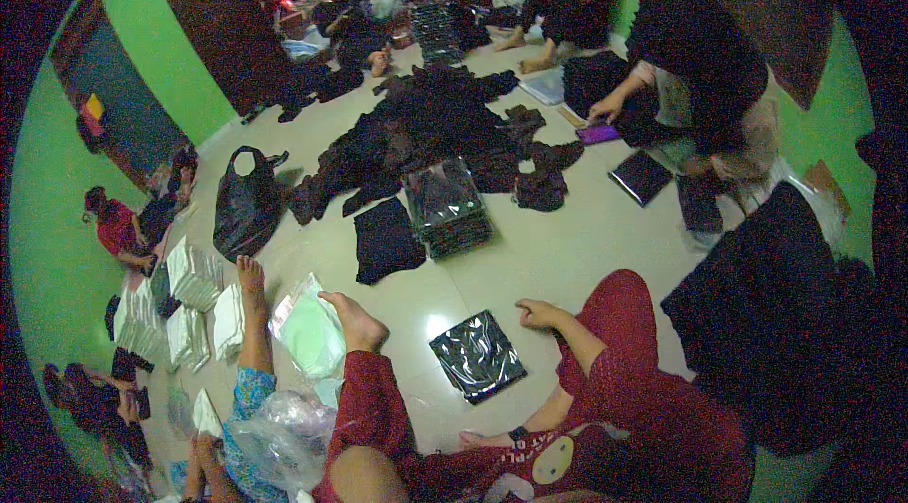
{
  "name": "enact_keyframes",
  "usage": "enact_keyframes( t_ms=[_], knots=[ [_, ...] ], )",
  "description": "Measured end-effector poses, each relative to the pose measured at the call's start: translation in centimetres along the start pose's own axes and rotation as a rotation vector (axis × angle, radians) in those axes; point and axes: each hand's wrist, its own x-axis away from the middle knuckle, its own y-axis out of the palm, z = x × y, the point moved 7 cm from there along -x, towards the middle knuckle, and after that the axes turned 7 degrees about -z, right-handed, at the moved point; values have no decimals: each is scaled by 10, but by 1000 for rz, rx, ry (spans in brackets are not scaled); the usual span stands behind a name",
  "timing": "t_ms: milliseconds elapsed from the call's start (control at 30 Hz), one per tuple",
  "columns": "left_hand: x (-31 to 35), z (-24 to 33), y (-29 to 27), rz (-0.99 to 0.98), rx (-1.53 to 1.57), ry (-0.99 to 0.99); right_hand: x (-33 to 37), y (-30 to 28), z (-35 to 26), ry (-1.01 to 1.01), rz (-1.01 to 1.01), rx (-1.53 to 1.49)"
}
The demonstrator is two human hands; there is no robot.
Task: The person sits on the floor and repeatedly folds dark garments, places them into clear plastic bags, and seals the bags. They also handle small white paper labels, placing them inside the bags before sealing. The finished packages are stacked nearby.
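Note:
A square black garment in shiny clear plastic (478,357) lies flat on the pale tiled floor before me. My right hand (541,315) hovers just beyond its upper right corner, index finger stretched out, the other fingers partly curled, nothing visible in it. Below the packet, my left hand (484,441) rests low by the floor, fingers extended and empty, a dark watch on its wrist. Farther off stands a stack of similar black packets (446,208), and a folded black garment (388,240) lies against its left side. My red-clothed legs spread on either side of the single packet.
A large heap of black clothing (416,130) covers the middle floor. Left are a black plastic bag (248,205), white folded stacks (194,281), a pale green packet (314,328) and crumpled clear plastic (288,432). A co-worker (705,59) bends at the right; others sit around.

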Motion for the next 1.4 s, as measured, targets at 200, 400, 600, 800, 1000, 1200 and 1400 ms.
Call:
enact_keyframes(
  t_ms=[200,400,600,800,1000,1200,1400],
  knots=[
    [-1,-12,-6,-21,-770,315,1,9,22,109,-124,-197],
    [13,-13,19,-193,-1803,166,-4,10,25,-69,-98,-336],
    [4,-13,-4,-13,-1053,323,7,10,17,-32,-103,-369],
    [-1,-23,-14,-26,-860,225,13,3,5,-26,23,-75],
    [4,-14,-8,-8,-698,27,15,4,4,-75,100,-118],
    [6,-1,-8,31,-1012,308,14,5,7,-53,124,-139],
    [-5,-36,-25,89,-732,262,23,0,-10,-134,134,-120]
  ],
)
